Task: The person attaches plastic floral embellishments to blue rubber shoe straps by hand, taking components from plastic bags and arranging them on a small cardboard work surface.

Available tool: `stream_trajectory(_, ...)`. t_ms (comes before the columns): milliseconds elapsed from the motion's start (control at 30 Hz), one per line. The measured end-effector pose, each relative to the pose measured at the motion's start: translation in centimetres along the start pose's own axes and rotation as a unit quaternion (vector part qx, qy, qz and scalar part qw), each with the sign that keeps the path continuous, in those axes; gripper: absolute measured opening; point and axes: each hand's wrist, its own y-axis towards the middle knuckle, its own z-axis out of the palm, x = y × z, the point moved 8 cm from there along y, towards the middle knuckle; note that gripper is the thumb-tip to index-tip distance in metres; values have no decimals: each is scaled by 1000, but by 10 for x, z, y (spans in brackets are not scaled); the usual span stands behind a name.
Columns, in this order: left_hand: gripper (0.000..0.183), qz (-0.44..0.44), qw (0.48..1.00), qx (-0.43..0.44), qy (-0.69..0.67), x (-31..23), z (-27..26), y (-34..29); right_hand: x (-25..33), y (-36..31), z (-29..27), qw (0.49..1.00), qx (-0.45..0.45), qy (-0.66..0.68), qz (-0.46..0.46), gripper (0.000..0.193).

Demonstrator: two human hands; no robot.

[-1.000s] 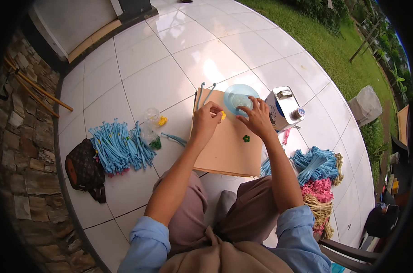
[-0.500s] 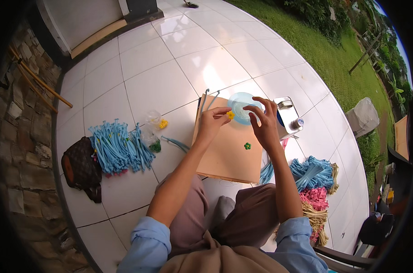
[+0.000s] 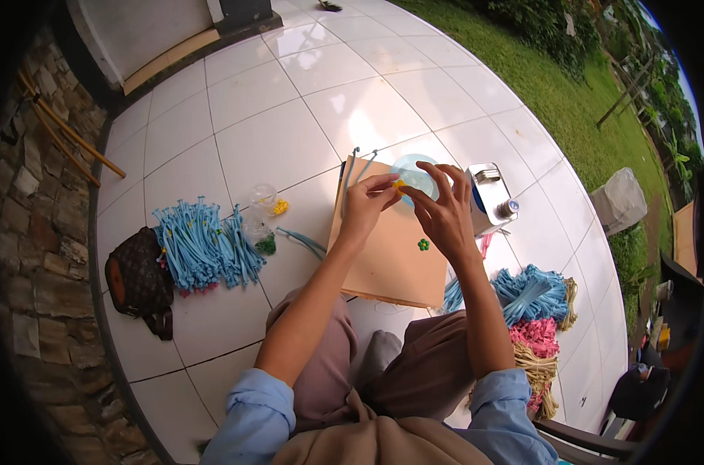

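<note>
Over the far half of the brown board point(image 3: 391, 267), my left hand point(image 3: 367, 205) pinches a small yellow flower-shaped piece point(image 3: 399, 184) between thumb and fingertips. My right hand point(image 3: 446, 209) meets it from the other side, its thumb and index finger closed at the piece while the other fingers stay raised. Any fine thread between the hands is too small to make out. Behind the right fingers is a round light-blue plastic dish point(image 3: 414, 167), partly hidden. A green beaded flower point(image 3: 423, 245) lies on the board below my right hand. Two thin blue cords point(image 3: 360, 169) rest at the board's far left corner.
Left of the board are clear bags with yellow beads point(image 3: 280, 206) and green beads point(image 3: 266, 245), a pile of blue cords point(image 3: 201, 244) and a brown bag point(image 3: 141, 271). To the right stand a metal can point(image 3: 488, 198) and bundles of blue point(image 3: 532, 294), pink point(image 3: 534, 337) and beige cords.
My right hand has come in toward the left, and its thumb and index finger have closed at the yellow flower. My left hand has shifted slightly right with it.
</note>
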Motion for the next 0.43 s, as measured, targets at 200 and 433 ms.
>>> stream_trajectory(200, 27, -9, 1000, 2, -25, 0, 0, -1, 1, -1, 3, 1000, 12, -17, -13, 33)
stream_trajectory(433, 28, -27, 999, 11, -16, 3, 1, 0, -11, -6, 14, 992, 18, 68, 102, 30)
